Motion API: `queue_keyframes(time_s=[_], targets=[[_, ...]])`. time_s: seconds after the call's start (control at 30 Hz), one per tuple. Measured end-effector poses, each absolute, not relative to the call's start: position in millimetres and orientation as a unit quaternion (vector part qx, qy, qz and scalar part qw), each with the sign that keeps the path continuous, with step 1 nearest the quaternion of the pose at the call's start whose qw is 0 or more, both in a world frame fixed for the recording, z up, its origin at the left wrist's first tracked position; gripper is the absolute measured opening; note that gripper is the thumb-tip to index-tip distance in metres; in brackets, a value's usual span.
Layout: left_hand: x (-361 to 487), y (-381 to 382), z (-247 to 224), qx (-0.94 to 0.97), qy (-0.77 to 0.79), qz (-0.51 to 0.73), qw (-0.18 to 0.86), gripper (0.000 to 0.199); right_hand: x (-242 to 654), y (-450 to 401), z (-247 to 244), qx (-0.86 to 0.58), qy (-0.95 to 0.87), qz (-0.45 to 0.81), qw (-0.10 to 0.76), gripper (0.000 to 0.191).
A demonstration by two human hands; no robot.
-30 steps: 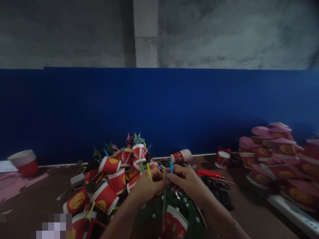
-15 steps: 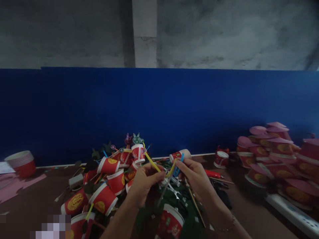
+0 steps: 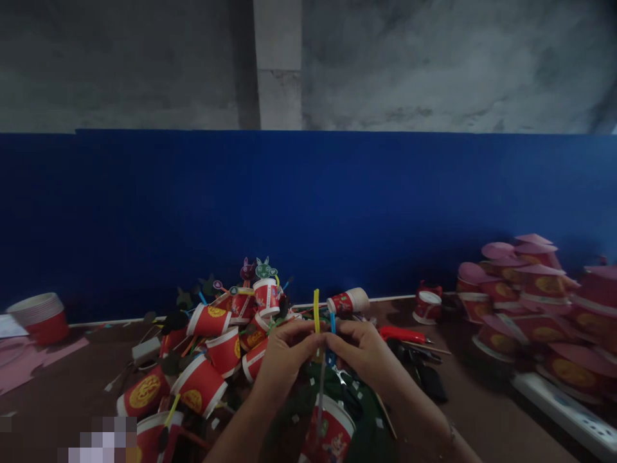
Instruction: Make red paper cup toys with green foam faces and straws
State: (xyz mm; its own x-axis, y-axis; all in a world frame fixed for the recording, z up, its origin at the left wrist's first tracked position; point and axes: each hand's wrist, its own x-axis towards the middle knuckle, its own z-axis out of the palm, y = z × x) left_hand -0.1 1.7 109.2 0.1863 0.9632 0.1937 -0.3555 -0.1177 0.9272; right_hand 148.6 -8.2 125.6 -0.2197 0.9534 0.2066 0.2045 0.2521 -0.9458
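Over the middle of the table my left hand [image 3: 286,352] pinches a yellow straw [image 3: 316,308], which stands upright above the fingertips. Beside it, the fingers of my right hand [image 3: 364,350] are closed on a blue straw [image 3: 332,326]. The fingertips of both hands meet or nearly meet, hiding how the two straws are joined, if at all. A thin, pale see-through strip [image 3: 321,389] hangs down below the fingers. Under the hands stands a red paper cup [image 3: 332,427] with a white rim, and scissors [image 3: 343,379] lie just behind it.
Red paper cups [image 3: 200,386] with yellow prints lie heaped on the left. Cups with pink paper tops [image 3: 540,283] are stacked at right, near a white power strip [image 3: 563,411]. A red-handled tool [image 3: 402,334] lies right of centre. A blue panel [image 3: 308,212] rises behind the table.
The yellow straw was slanted and bent between both hands; now it stands upright in my left hand. The hands have come closer together, with the blue straw now upright.
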Motion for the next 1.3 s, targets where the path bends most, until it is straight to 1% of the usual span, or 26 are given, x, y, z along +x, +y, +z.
queue_keyframes(time_s=[0.13,0.23,0.37,0.5,0.6,0.7,0.73,0.77,0.8,0.83,0.87,0.93,1.0,1.07,1.13,1.17,1.2,1.23,1.3], targets=[[0.3,5.3,105.0,0.458,0.288,0.543,0.642,0.048,148.8,-9.2,127.7,-0.415,-0.640,0.475,0.439,0.029],[-1.7,4.9,107.7,0.465,0.263,0.519,0.667,0.061,148.1,-11.0,131.1,-0.402,-0.623,0.515,0.429,0.031],[-2.1,2.7,108.6,0.480,0.242,0.485,0.690,0.064,146.5,-12.0,131.5,-0.411,-0.607,0.538,0.416,0.033],[4.5,5.0,102.1,0.471,0.257,0.492,0.686,0.061,150.6,-9.0,130.6,-0.444,-0.609,0.485,0.444,0.031],[9.5,7.0,95.1,0.494,0.336,0.505,0.623,0.055,163.0,-5.8,134.5,-0.481,-0.608,0.408,0.482,0.028],[12.0,1.1,84.8,0.594,0.446,0.457,0.489,0.051,179.1,-4.1,140.8,-0.505,-0.599,0.337,0.523,0.028],[12.6,-2.9,80.3,0.617,0.460,0.442,0.460,0.053,183.7,-3.9,142.6,-0.510,-0.597,0.311,0.535,0.028],[13.1,-7.5,75.5,0.630,0.466,0.431,0.447,0.064,187.4,-4.0,144.1,-0.516,-0.597,0.285,0.545,0.027],[13.5,-12.2,70.4,0.641,0.484,0.408,0.435,0.081,190.1,-4.2,145.3,-0.523,-0.598,0.261,0.549,0.026],[13.9,-16.5,65.4,0.666,0.530,0.342,0.397,0.098,191.8,-4.6,146.2,-0.526,-0.601,0.242,0.551,0.025],[14.1,-19.9,60.8,0.679,0.568,0.286,0.367,0.109,192.4,-5.1,146.8,-0.525,-0.607,0.229,0.551,0.024],[13.9,-23.0,53.0,0.703,0.587,0.228,0.332,0.115,191.8,-6.3,147.6,-0.512,-0.620,0.218,0.553,0.023],[12.9,-21.4,47.1,0.713,0.570,0.227,0.339,0.111,189.9,-7.5,147.6,-0.498,-0.632,0.217,0.552,0.023],[12.5,-17.7,41.6,0.705,0.514,0.279,0.402,0.099,188.1,-8.3,147.3,-0.485,-0.641,0.216,0.554,0.023],[13.3,-15.0,34.9,0.639,0.436,0.400,0.492,0.084,186.9,-9.4,147.0,-0.456,-0.650,0.205,0.572,0.023],[14.0,-14.7,31.2,0.598,0.403,0.461,0.517,0.074,186.4,-10.2,147.2,-0.438,-0.658,0.194,0.582,0.022],[14.6,-15.1,27.4,0.567,0.382,0.510,0.521,0.066,186.1,-11.3,147.7,-0.419,-0.670,0.179,0.586,0.021],[14.8,-16.2,23.8,0.546,0.371,0.546,0.515,0.062,185.6,-12.7,148.6,-0.400,-0.687,0.163,0.585,0.019],[13.5,-19.5,18.3,0.553,0.352,0.575,0.490,0.059,184.2,-16.4,150.8,-0.371,-0.728,0.144,0.558,0.018]])
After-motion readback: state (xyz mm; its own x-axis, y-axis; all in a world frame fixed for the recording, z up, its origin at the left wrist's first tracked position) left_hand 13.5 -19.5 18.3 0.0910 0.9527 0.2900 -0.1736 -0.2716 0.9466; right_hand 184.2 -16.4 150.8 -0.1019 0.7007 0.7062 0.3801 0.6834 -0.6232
